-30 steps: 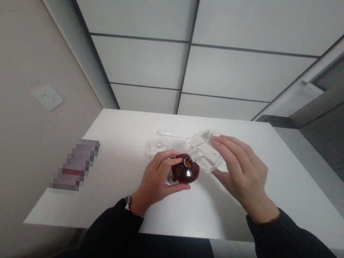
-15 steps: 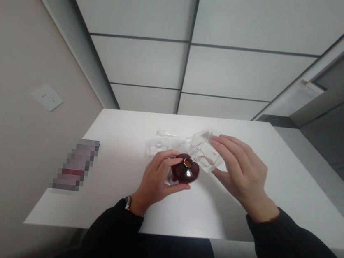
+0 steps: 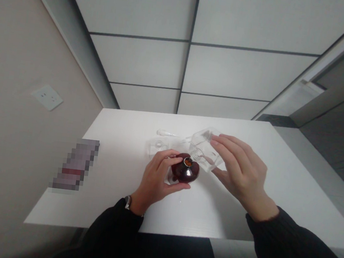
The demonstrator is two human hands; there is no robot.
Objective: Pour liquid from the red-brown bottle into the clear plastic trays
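Left hand (image 3: 155,179) curls its fingers round the dark red vessel (image 3: 181,173), just below frame centre. Right hand (image 3: 245,176) grasps the clear bottle (image 3: 203,140), right of centre, tilted so its neck sits at the vessel's mouth; contact: cannot tell. Judged good practice: brace the vessel, centre the neck over the mouth, alter the tilt gently. White table (image 3: 115,189) below.
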